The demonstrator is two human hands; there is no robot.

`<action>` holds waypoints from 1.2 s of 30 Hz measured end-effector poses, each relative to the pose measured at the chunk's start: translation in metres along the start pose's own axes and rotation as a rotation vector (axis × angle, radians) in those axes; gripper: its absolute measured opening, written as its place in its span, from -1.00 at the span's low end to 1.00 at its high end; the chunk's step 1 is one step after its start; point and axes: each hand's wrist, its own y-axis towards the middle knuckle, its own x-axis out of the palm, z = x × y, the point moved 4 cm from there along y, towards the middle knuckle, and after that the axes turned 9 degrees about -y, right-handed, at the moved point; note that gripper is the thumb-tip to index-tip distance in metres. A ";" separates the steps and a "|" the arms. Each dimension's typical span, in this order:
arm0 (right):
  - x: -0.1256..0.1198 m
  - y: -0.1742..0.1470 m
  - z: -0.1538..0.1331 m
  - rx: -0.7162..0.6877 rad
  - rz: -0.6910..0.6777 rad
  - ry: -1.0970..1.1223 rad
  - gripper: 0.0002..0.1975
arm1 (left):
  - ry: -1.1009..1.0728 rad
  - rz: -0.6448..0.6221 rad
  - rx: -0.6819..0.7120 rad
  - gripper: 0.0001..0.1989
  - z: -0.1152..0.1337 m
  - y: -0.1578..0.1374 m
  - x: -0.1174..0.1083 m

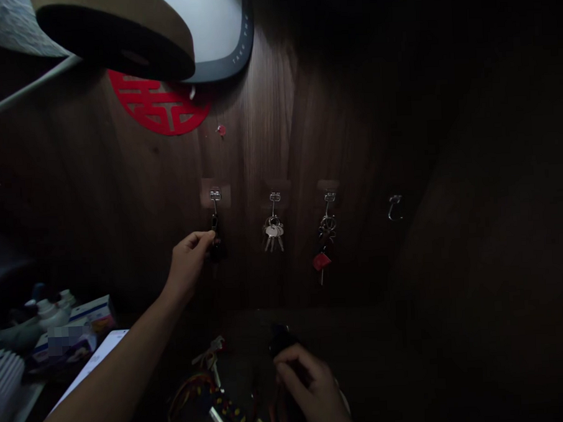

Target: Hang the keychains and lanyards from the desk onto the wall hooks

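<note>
My left hand (190,261) is closed, thumb and fingertips pinching a black keychain (215,222) that hangs from the leftmost hook (215,195) on the dark wood panel. Low in the middle, my right hand (312,387) has its fingers curled at a small black object (280,340); the dim light hides its kind. A bunch of silver keys (273,231) hangs from the second hook (275,197). On the third hook (330,197) hangs a key ring (327,224) with a red tag (321,261). Farther right is a bare hook (395,208).
Loose keys (213,357), a beaded cord (224,400) and small pieces lie on the dark surface below. Boxes (99,312), white bottles (51,313) and a lit screen (94,362) sit at left. Above are a red paper cut-out (165,113) and a rounded board (219,67).
</note>
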 end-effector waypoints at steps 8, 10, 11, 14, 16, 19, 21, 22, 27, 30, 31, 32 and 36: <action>-0.003 0.003 0.000 -0.020 -0.051 -0.016 -0.78 | -0.040 -0.021 -0.004 -0.70 -0.011 -0.005 -0.008; -0.004 0.003 0.000 -0.017 -0.062 -0.030 -0.80 | -0.042 -0.012 -0.014 -0.70 -0.014 -0.009 -0.012; -0.005 0.003 0.001 -0.014 -0.062 -0.033 -0.80 | -0.041 -0.009 -0.022 -0.70 -0.016 -0.011 -0.014; -0.007 0.004 0.001 -0.020 -0.061 -0.022 -0.79 | -0.037 -0.019 -0.055 -0.68 -0.021 -0.021 -0.019; -0.009 0.005 0.000 -0.033 -0.062 -0.014 -0.79 | -0.034 -0.047 -0.090 -0.67 -0.027 -0.029 -0.022; -0.014 0.007 0.000 -0.053 -0.043 -0.003 -0.79 | -0.006 -0.097 -0.149 -0.65 -0.038 -0.043 -0.028; -0.017 0.008 0.000 -0.059 -0.030 0.016 -0.78 | 0.028 -0.121 -0.187 -0.64 -0.046 -0.052 -0.033; -0.018 0.009 0.000 -0.057 -0.027 0.026 -0.77 | 0.042 -0.131 -0.208 -0.64 -0.050 -0.057 -0.035; -0.022 0.011 0.002 -0.025 -0.014 0.050 -0.74 | 0.068 -0.167 -0.334 -0.70 -0.067 -0.086 -0.039; -0.024 0.013 0.005 -0.011 0.008 0.049 -0.75 | 0.105 -0.218 -0.393 -0.74 -0.076 -0.105 -0.037; -0.025 0.014 0.006 -0.002 0.012 0.049 -0.75 | 0.129 -0.241 -0.392 -0.76 -0.079 -0.110 -0.035; -0.026 0.015 0.008 0.008 0.016 0.049 -0.75 | 0.160 -0.271 -0.383 -0.77 -0.081 -0.114 -0.034; -0.030 0.018 0.016 0.047 0.054 0.047 -0.73 | 0.296 -0.431 -0.340 -0.80 -0.088 -0.128 -0.028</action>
